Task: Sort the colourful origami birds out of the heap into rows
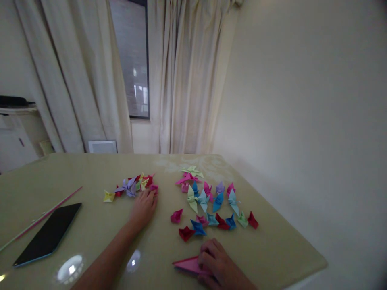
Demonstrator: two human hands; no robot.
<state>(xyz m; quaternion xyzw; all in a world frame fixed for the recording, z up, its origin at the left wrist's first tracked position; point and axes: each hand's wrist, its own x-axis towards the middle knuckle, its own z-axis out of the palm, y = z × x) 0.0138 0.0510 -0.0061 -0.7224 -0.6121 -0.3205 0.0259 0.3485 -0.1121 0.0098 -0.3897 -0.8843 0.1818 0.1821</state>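
My left hand (144,207) stretches forward over the table, its fingers extended at the near edge of a mixed pile of folded-paper pieces. A small pink origami piece (154,188) lies right at its fingertips, touching them or nearly so. Beside it in the pile are a lilac paper crane (130,187) and a yellow paper boat (109,196). Close to me, my right hand (219,264) has its fingers curled over a pink folded paper (188,264), whose pointed end sticks out to the left. The palm side of that hand is hidden.
Loose rows of origami stand right of centre, including a blue crane (218,202), a dark red boat (186,233) and a pale green crane (192,172). At left lie a black tablet (50,233) and thin pink and green sticks (45,215). A wall (317,141) borders the table's right side.
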